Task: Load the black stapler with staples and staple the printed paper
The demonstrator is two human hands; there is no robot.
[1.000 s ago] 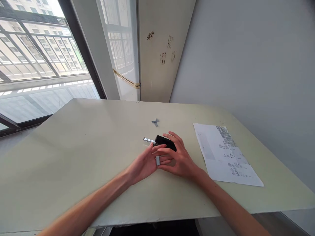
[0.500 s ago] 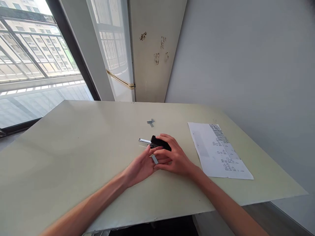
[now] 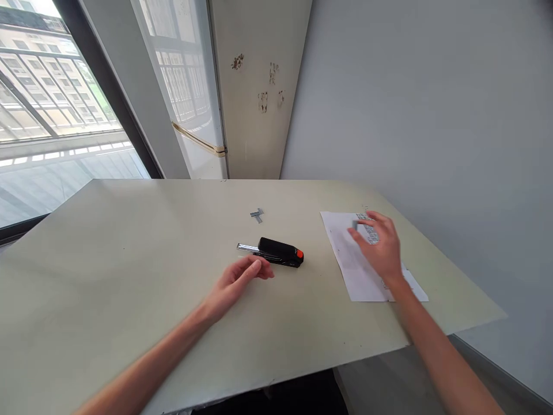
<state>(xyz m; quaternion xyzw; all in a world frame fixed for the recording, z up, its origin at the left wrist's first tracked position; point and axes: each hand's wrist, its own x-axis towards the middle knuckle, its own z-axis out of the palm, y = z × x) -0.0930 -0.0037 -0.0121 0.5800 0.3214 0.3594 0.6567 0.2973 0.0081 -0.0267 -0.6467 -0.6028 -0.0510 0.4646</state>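
A: We're over the pale counter (image 3: 108,288), and there's our stapler (image 3: 279,251), lying near its middle: black along the body, with a bright red patch (image 3: 299,253) at the right end!

B: And look left, we see a shiny silver metal rail (image 3: 246,248) poking out past the black top, with a dark base beneath.

A: The left hand (image 3: 242,278) is right by its near edge, fingers loosely curled, thumb close over them. Touching the stapler? We can't tell, nor whether anything sits in that narrow grip.

B: Off to the right, we've got the right hand (image 3: 384,245) over the printed sheet (image 3: 345,259), thumb and index finger pinching 1 small grey strip (image 3: 355,223), blurred but there!

A: Beyond the stapler we spot a little heap of grey pieces (image 3: 257,215), thin and straight, crossing each other.

B: And that sheet's print is partly hidden by the right hand.
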